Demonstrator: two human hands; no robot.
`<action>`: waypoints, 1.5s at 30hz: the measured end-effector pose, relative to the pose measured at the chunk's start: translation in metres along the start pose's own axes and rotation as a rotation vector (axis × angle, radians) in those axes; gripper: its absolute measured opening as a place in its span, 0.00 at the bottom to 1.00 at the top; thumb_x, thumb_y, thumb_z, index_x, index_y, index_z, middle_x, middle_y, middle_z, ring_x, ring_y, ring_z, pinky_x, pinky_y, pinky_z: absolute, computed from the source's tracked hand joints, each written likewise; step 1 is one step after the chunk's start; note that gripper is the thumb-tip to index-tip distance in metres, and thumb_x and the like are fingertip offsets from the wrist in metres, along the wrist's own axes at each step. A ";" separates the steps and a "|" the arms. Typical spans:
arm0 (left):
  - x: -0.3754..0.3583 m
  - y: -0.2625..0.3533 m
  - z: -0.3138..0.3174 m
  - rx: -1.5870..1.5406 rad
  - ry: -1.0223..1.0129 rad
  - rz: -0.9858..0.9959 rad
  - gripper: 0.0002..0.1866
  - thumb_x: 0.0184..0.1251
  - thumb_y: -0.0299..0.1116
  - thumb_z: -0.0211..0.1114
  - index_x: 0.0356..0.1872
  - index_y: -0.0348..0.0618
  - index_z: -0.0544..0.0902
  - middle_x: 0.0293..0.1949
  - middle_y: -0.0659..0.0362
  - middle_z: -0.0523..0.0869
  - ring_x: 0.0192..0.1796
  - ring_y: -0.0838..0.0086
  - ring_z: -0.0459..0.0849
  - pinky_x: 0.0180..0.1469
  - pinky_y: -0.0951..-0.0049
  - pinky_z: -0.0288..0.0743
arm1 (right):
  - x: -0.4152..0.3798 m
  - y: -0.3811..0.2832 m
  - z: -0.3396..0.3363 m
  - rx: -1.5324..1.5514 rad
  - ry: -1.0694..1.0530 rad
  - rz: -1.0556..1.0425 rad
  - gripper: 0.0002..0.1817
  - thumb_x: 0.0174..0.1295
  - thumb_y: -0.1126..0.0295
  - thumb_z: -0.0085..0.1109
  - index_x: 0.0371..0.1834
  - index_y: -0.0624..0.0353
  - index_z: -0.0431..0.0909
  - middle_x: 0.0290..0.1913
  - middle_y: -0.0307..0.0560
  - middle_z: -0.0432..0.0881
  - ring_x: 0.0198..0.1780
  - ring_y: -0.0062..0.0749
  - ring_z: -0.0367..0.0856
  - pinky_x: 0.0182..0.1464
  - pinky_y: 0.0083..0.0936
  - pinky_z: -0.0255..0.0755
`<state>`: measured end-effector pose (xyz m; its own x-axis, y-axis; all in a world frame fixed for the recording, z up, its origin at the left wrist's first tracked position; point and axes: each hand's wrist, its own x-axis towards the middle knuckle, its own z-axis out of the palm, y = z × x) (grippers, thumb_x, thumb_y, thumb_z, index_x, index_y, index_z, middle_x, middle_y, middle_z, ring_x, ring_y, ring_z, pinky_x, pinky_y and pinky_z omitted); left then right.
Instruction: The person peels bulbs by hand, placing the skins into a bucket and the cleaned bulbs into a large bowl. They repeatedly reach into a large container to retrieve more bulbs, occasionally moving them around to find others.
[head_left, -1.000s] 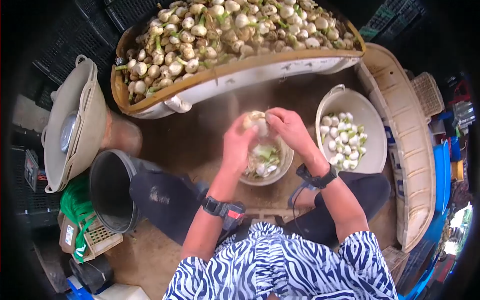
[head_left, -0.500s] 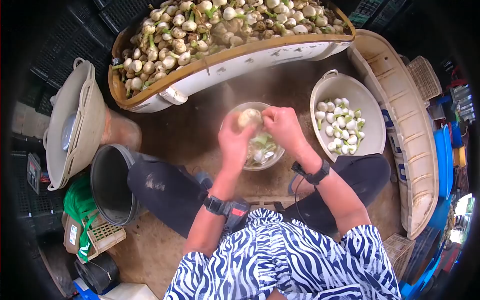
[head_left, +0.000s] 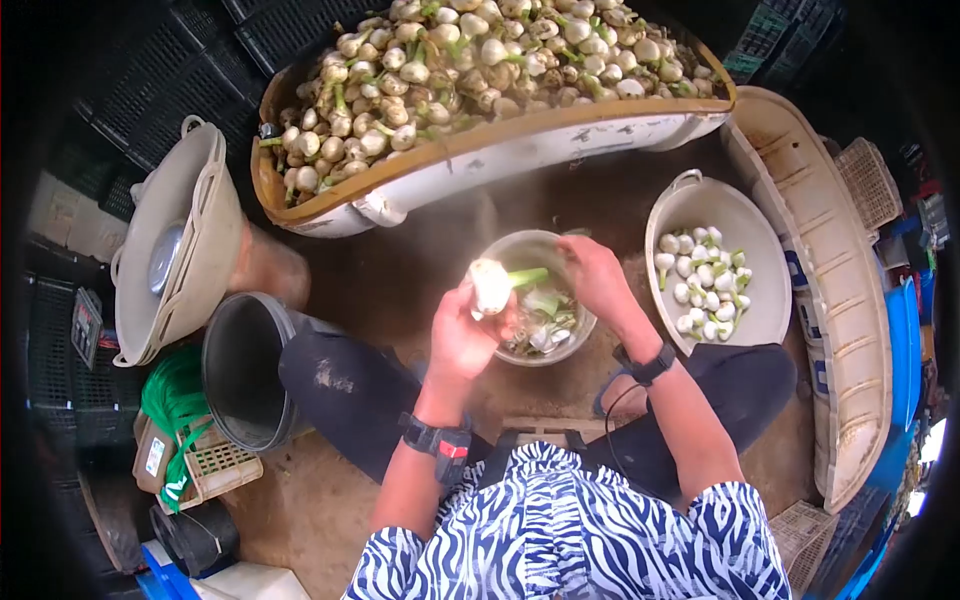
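The left hand grips a white onion bulb over the small metal bowl of trimmings — its green stalk running rightward to the right hand, the nearer one, whose fingers pinch the stalk's end.

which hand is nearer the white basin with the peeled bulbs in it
The right hand. It hovers over the small bowl, just left of the white basin in the picture. The left hand holds a bulb on the bowl's far side, farther off.
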<state>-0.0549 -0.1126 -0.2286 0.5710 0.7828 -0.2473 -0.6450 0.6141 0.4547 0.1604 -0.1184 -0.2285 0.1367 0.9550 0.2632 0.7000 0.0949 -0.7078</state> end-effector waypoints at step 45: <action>0.021 -0.043 0.026 0.548 0.234 -0.026 0.29 0.48 0.15 0.57 0.58 0.34 0.69 0.49 0.50 0.79 0.48 0.66 0.81 0.40 0.70 0.81 | -0.030 0.011 0.017 1.202 0.082 0.486 0.02 0.60 0.79 0.54 0.34 0.62 0.76 0.33 0.41 0.80 0.34 0.22 0.78 0.38 0.19 0.74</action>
<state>-0.0017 -0.1252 -0.2312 0.4162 0.8077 -0.4177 -0.2410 0.5409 0.8058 0.1520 -0.1414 -0.2553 0.2693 0.9469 -0.1759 -0.4908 -0.0222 -0.8710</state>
